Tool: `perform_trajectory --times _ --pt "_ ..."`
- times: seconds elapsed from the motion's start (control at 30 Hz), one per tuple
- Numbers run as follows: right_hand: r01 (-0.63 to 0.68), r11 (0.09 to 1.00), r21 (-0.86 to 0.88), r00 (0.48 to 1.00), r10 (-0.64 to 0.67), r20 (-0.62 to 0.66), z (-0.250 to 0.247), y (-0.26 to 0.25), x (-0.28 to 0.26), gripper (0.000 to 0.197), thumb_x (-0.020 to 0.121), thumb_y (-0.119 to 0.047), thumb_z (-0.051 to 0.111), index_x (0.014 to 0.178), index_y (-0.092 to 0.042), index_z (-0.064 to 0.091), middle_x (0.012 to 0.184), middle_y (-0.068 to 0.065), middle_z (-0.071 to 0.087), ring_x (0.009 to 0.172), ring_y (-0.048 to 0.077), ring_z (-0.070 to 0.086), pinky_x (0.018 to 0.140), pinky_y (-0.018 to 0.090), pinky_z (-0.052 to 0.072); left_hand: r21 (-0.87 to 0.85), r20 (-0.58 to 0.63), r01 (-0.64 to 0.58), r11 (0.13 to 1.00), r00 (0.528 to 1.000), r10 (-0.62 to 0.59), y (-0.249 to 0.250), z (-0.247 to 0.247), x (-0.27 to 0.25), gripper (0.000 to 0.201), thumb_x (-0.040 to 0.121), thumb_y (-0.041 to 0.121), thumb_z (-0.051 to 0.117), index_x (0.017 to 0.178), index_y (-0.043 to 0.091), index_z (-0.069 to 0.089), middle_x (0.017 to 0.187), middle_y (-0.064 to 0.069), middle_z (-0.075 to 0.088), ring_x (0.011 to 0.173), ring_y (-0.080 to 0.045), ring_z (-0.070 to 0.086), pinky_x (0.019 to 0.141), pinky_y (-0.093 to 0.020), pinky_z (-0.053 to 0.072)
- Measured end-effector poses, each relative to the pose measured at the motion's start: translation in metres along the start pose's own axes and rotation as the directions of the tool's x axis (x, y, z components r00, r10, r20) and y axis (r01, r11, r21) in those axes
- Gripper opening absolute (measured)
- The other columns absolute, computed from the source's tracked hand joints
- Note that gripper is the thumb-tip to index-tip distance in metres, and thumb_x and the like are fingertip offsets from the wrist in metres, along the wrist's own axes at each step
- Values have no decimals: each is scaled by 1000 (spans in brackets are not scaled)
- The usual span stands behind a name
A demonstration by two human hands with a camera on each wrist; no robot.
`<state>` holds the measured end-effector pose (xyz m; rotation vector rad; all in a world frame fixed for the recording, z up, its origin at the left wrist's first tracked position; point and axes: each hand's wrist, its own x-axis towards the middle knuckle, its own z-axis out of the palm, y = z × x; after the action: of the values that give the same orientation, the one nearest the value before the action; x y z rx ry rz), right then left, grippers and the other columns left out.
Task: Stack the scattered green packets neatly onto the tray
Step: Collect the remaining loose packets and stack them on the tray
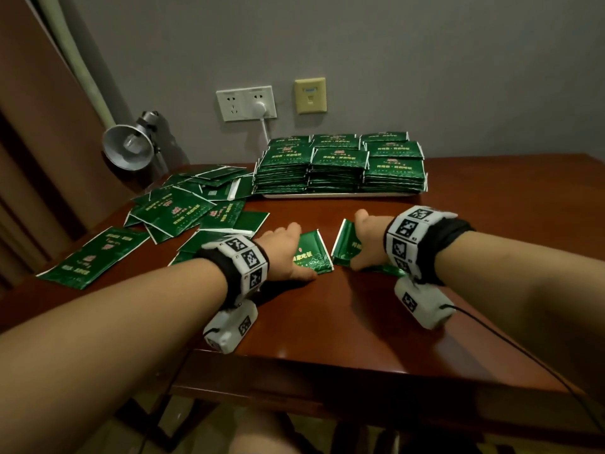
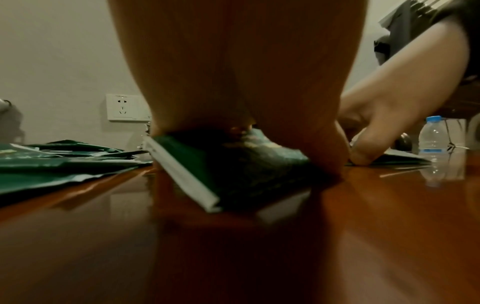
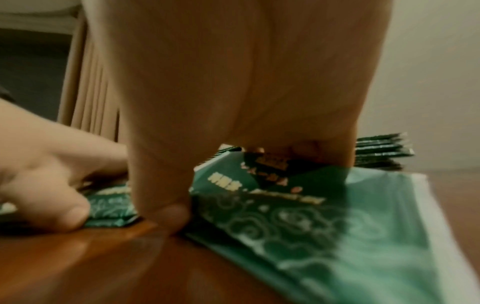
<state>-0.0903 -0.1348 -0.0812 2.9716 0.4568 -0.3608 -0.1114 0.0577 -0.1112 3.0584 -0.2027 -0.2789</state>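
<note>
Tray [image 1: 340, 195] sits at the far side of the desk [image 1: 327, 322], close to the wall; its pale front rim shows under stacked green packets [image 1: 339, 162] arranged in rows, edges roughly flush. Left of the tray: loose green packets [image 1: 176, 208] overlapping in a scattered heap, one lying near the desk's left edge. Between the tray's front rim and both hands a strip of bare wood is open; nearer than the hands, bare polished wood runs to the desk's front edge. Left hand [image 1: 283, 253], nearer than the tray: grip closed around a small bundle of packets [image 1: 311, 257], thumb at its near side, bundle lying flat on the wood; left wrist view shows its white sealed edge [image 2: 182, 176]. Right hand [image 1: 368, 240]: grip clamped on a second bundle [image 1: 347, 247], tilted up at its left edge, just beside the first but apart. Packets: dark glossy green, gold lettering, swirl pattern, white sealed ends. Lamp [image 1: 131, 142] stands left of the tray, beyond the heap.
</note>
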Motion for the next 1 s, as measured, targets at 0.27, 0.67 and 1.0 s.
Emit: perform_trajectory --times 0.27,0.67,1.0 --pt "34 998 43 996 -30 -82 4 21 -5 83 65 -51 80 122 -12 33 114 9 52 98 27 56 83 41 52 -76 -55 -25 997 998 21 5 -12 -1 97 55 60 79 128 18 30 106 -1 50 89 -19 59 78 -42 57" --pt "-217 974 64 903 225 -366 -74 138 28 78 76 -54 71 138 -17 41 128 18 50 116 39 49 92 43 45 186 -164 -260 947 943 291 91 -74 89 99 73 45 78 149 14 23 139 -8 48 127 -30 47 101 -50 42" --pt "-191 979 66 909 202 -363 -126 183 128 72 74 -53 73 130 -16 50 117 12 63 103 34 60 91 42 50 335 -141 -340 879 904 404 152 -98 202 70 76 45 76 128 9 45 126 -13 48 119 -32 43 95 -46 44"
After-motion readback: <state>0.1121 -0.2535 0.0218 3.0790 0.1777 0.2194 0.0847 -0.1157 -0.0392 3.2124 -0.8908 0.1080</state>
